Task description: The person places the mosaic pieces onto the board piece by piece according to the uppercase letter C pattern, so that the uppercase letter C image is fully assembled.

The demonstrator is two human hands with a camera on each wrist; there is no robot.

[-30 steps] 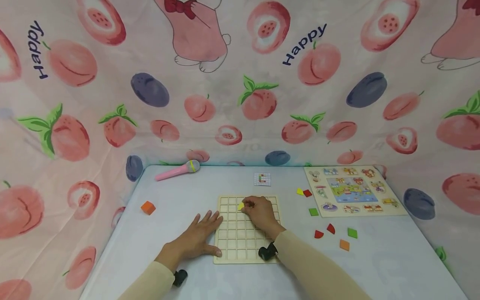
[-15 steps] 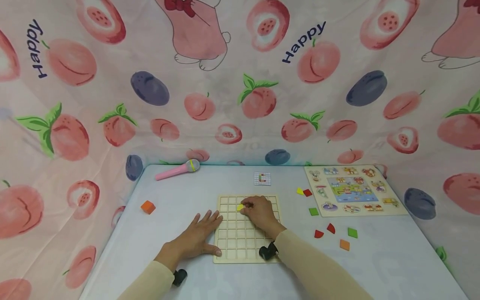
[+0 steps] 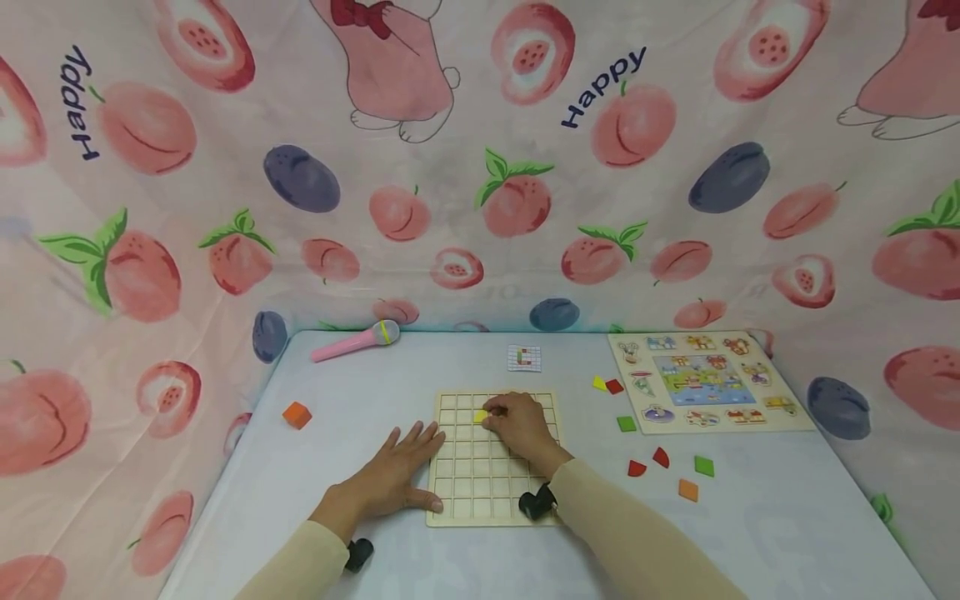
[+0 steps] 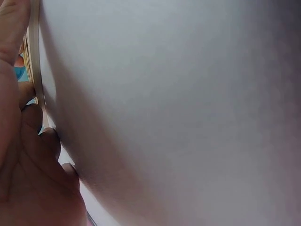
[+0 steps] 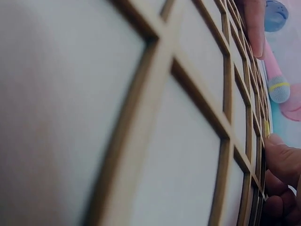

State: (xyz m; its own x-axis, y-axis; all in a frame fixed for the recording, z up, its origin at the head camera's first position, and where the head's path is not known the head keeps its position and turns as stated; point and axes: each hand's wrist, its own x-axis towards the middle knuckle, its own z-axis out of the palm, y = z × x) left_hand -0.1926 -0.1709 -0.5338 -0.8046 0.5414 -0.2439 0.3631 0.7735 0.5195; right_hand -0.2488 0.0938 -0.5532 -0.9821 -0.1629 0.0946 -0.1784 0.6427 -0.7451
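A pale wooden grid board [image 3: 463, 487] lies on the table before me. My left hand [image 3: 392, 477] lies spread along its left edge, fingertips and thumb right at the rim; the left wrist view shows the palm and fingers beside the board's edge. Over the upper part of the grid, my right hand [image 3: 519, 427] pinches a small yellow tile [image 3: 480, 416] with curled fingers. The tile sits at a cell in the second row from the far side, partly covered by the fingers. In the right wrist view the thumb [image 5: 282, 157] touches the yellow tile's edge.
Loose red, green, orange and yellow tiles lie to the right, including an orange tile [image 3: 688, 490]. Behind them is a picture puzzle board [image 3: 637, 408]. A pattern card [image 3: 524, 358] and a pink toy microphone [image 3: 352, 342] lie at the back. An orange block [image 3: 297, 415] sits left.
The yellow tile has gone from tilted to lying flatter at its cell, under the right fingers. My left hand has stayed in place.
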